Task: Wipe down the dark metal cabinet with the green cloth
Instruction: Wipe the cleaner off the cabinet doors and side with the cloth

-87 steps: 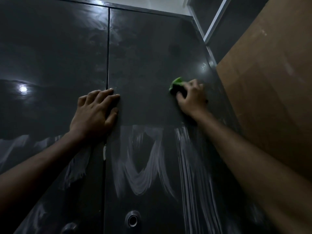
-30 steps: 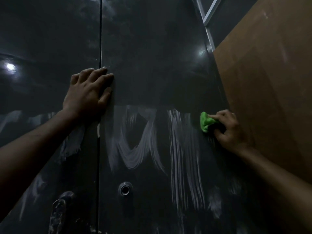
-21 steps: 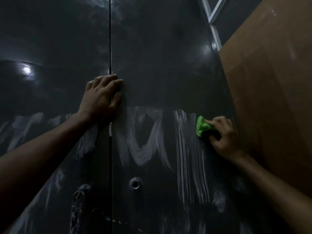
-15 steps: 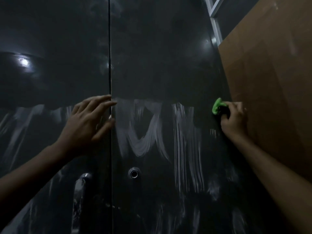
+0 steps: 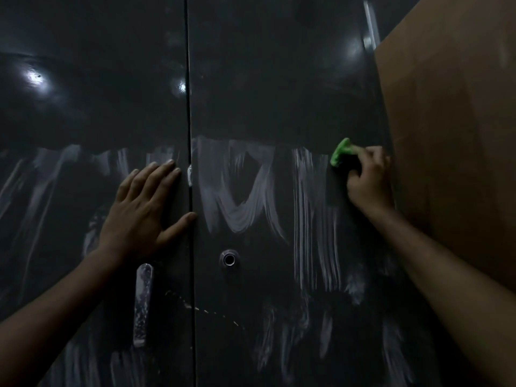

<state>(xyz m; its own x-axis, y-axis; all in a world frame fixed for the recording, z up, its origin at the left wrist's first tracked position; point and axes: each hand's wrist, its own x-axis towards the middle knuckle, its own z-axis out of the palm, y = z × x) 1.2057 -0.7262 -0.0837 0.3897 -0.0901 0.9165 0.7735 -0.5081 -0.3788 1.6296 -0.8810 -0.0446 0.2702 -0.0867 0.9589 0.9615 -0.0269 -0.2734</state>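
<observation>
Judging by how the doors look, you are roughly midway through the wipe. Everything above a ragged horizontal line across the dark metal cabinet (image 5: 279,79) reads clean and glossy, with lamp glare reflecting off it. Below that line, white streaky residue (image 5: 237,202) covers both doors: broad looping smears on the right door beside the centre seam, a band of thin vertical streaks further right, fainter drips lower down, and long pale streaks on the left door too. So the upper panels look done, and the lower part of both doors is left, including the area around the round keyhole (image 5: 229,258) and the spattered vertical door handle (image 5: 143,304).

Your right hand (image 5: 367,180) has its fingers curled around the bunched green cloth (image 5: 341,152), pressing it against the right door at the top edge of the streaked zone, close to that door's right edge and just beside the brown board (image 5: 452,135) standing there. A tuft of cloth pokes out up and to the left of your knuckles.

Your left hand (image 5: 145,210) holds nothing; it lies flat with fingers spread on the left door, thumb tip reaching the centre seam, just above the handle. The cloth sits well apart from this hand, across the width of the right door.
</observation>
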